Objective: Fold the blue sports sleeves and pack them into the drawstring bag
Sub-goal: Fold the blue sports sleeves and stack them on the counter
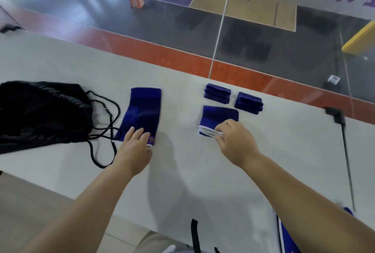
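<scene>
Left hand (135,145) presses flat, fingers straight, on an unfolded sleeve (142,112) beside the bag (40,110); right hand (235,141) pinches a folded sleeve's (219,116) edge (white-trimmed) on the worktop (182,171).

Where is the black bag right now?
In the head view, the black drawstring bag lies at the left end of the white table, its cords trailing toward the unfolded blue sleeve that the left hand rests on.

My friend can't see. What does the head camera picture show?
Two bare hands work on a white table: the left hand presses a flat blue sports sleeve, the right hand pinches a folded one's white edge. A black drawstring bag lies left.
</scene>
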### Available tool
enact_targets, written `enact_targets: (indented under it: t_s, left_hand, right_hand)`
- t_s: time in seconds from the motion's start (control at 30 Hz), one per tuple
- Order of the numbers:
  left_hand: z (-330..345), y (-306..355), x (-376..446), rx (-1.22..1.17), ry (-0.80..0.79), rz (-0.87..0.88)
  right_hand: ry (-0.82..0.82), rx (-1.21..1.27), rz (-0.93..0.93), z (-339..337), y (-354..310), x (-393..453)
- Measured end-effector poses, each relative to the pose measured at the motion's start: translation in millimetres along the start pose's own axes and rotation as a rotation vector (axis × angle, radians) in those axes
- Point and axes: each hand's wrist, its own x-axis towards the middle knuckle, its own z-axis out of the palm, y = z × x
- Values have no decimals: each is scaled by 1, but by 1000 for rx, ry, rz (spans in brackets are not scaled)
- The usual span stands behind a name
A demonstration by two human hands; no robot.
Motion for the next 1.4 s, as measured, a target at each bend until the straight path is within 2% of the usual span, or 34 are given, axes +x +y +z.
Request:
enact_targets:
  t_s: [0.1,0.3,0.4,0.53,0.7,0.8,0.97,1.2,1.3,1.4]
  left_hand:
    - [4,-6,-4,-13,-146,-3]
    - [22,1,-31,81,-135,177]
    - [36,7,-53,-2,-197,278]
    - [58,2,-71,-31,-72,382]
    - [73,4,-81,107,10,438]
    - [79,17,-89,163,-73,484]
    - [87,53,-97,172,-182,599]
    - [97,113,-97,143,-196,636]
    - [103,138,-98,118,-203,640]
    - [106,161,-98,91,-201,641]
  right_hand:
    - [-17,17,26,6,-8,-23]
    - [-64,77,178,24,-24,-75]
    - [-86,104,245,33,-30,-105]
    - [-103,119,314,40,-37,-144]
    - [-97,129,430,37,-40,-188]
    - [-103,134,498,29,-38,-210]
    - [-47,124,606,18,-16,-241]
    - [79,92,843,6,44,-265]
    - [22,83,979,5,69,-264]
    - [-50,31,968,10,89,-262]
